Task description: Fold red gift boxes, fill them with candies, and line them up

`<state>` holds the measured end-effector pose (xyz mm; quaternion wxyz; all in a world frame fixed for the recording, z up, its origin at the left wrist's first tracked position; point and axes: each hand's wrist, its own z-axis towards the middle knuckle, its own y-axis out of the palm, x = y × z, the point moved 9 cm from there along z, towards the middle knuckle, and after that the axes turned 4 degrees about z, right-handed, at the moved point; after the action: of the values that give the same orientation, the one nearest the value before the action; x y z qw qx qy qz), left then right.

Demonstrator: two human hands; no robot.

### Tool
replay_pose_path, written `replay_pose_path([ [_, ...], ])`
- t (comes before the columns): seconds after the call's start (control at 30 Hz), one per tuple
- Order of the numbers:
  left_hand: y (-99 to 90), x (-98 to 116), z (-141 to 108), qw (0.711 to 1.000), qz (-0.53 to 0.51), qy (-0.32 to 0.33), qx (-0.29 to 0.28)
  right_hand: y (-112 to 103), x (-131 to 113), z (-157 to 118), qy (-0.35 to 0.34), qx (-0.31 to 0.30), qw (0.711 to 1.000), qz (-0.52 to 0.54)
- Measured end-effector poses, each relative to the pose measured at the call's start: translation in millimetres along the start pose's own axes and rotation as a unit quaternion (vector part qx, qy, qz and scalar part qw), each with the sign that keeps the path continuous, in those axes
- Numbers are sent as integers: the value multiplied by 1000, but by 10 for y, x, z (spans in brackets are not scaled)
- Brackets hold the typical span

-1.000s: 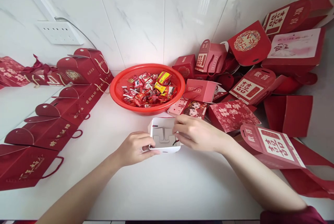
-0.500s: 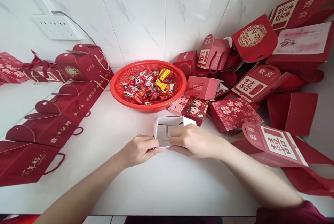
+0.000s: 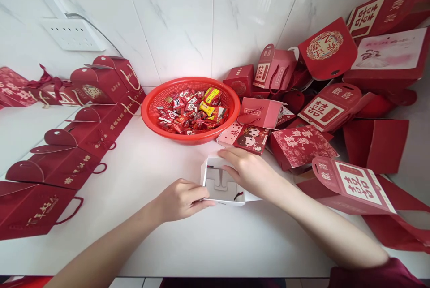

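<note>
A small gift box (image 3: 220, 196) with a white inside stands upright on the table, its top open toward me. Folded flaps show on its floor, and a dark cord end sticks out inside the near right corner. My left hand (image 3: 188, 198) pinches the near left part of its wall between thumb and fingers. Across the far right side lies my right hand (image 3: 248, 169), fingers over the far wall and thumb inside the rim. Behind the box is a red plastic basket (image 3: 148, 122) of wrapped candies (image 3: 191, 113).
Red boxes with cord handles (image 3: 80, 162) stand in a row on the left. A heap of red and pink boxes (image 3: 322, 109) fills the right side. A socket panel (image 3: 72, 35) is on the tiled wall behind. The white table's (image 3: 208, 243) front edge runs below my arms.
My right hand has moved from the near wall to the far right side of the box. The box has shifted slightly nearer and turned, showing more of its inside.
</note>
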<state>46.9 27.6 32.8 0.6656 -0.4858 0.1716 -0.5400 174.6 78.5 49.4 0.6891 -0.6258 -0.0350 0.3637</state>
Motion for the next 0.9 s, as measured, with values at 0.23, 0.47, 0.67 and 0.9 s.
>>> replay_pose_path([
  [0.23,-256,-91,57,985,45,-124,115,95,38,65,-7,-45,993,105],
  [0.47,275,-346,-14,948,-268,-169,29,337,222,114,45,62,895,438],
  [0.67,449,-450,-7,888,-413,-181,90,831,452,32,146,152,695,687],
  [0.9,377,-623,-24,896,-370,-215,120,834,643,128,225,153,766,582],
])
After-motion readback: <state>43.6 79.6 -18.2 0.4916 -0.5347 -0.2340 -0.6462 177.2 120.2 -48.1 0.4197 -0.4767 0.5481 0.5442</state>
